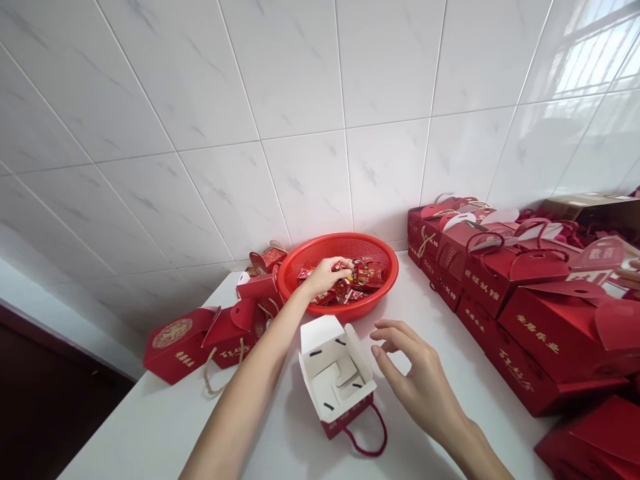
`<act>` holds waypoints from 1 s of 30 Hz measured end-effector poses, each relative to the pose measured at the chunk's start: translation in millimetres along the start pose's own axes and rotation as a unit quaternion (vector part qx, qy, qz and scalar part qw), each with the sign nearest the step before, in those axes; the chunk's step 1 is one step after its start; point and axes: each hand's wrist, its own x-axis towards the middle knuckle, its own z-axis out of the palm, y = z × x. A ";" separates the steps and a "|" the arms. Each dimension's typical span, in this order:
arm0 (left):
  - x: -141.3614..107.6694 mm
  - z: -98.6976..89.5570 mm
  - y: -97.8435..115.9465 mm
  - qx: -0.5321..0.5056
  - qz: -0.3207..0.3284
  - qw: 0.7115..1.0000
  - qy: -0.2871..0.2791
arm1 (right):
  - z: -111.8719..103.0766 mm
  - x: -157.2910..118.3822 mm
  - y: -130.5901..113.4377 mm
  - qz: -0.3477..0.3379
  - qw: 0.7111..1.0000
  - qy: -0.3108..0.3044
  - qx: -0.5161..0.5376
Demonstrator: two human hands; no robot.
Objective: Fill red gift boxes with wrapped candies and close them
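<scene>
My left hand reaches over a red plastic basket. Its fingers are curved and slightly apart, just above small red wrapped packets, and nothing shows in them. In front of the basket stands a small gift box, its flaps raised and its white inside bare. A dark red cord handle hangs from its near side onto the table. To the right of this box my right hand hovers open, fingers bent and apart, holding nothing.
Red gift boxes are stacked along the right side of the white table. More closed red boxes with rope handles stand at the left edge. Behind the basket rises a tiled wall. A cardboard carton is at the far right.
</scene>
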 end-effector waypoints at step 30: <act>-5.6 11.1 10.0 0.295 -0.025 0.923 -0.245 | 1.0 -2.0 -4.2 0.014 1.000 -0.011 0.009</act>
